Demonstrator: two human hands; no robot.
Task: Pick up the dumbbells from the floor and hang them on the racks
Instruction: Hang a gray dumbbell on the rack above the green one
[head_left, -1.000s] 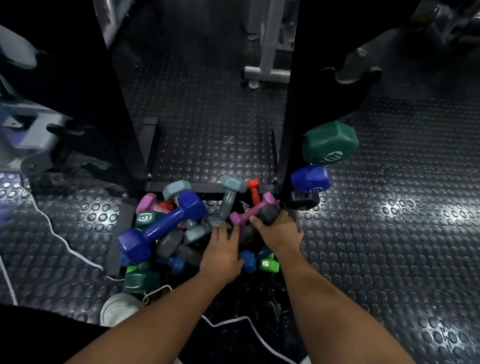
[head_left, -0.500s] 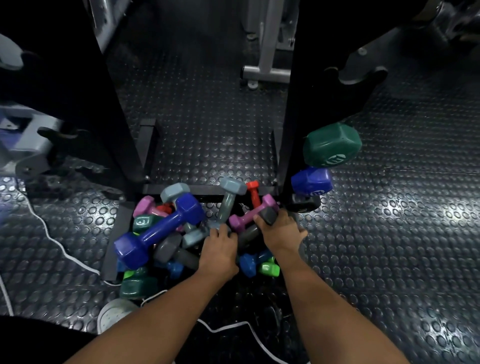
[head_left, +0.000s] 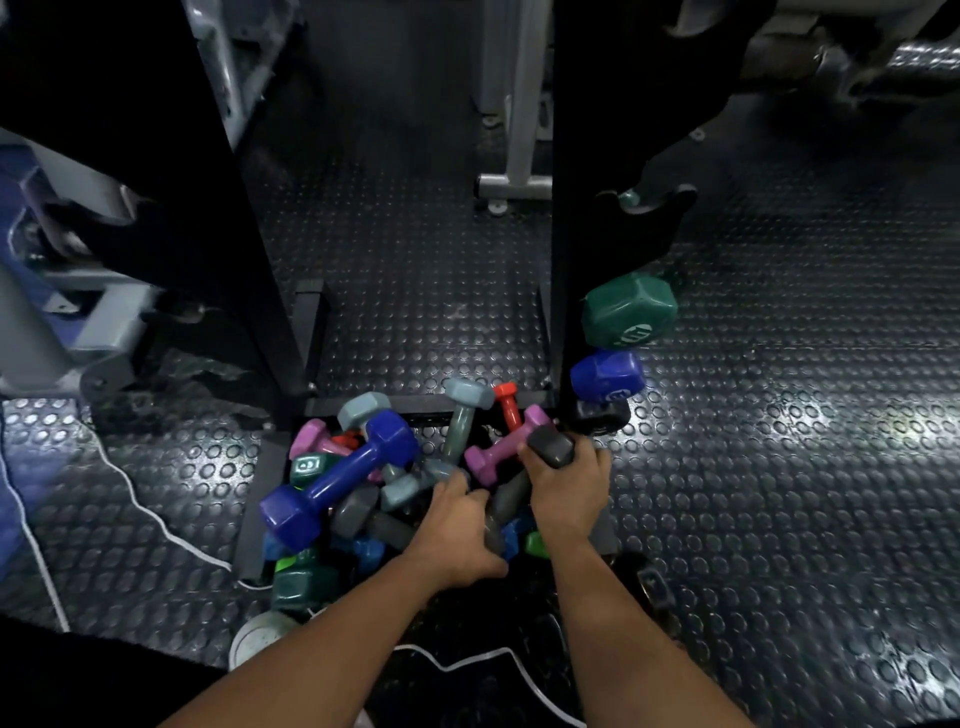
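Dumbbells (head_left: 395, 483) lay piled; one dark grey dumbbell (head_left: 519, 483) was gripped by both right hand (head_left: 566, 483) and left hand (head_left: 457, 530).

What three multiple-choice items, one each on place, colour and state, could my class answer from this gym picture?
1. Where does the green dumbbell sit?
A. on the right rack
B. in the floor pile
C. in a hand

2. What colour is the longest dumbbell on top of the pile?
A. red
B. blue
C. green

3. What does the right hand do?
A. hangs idle
B. grips a grey dumbbell
C. pulls the cable

Key: 1 A, it hangs beside the rack; 2 B, the blue dumbbell lies across the pile; 3 B, its fingers curl round the grey dumbbell.
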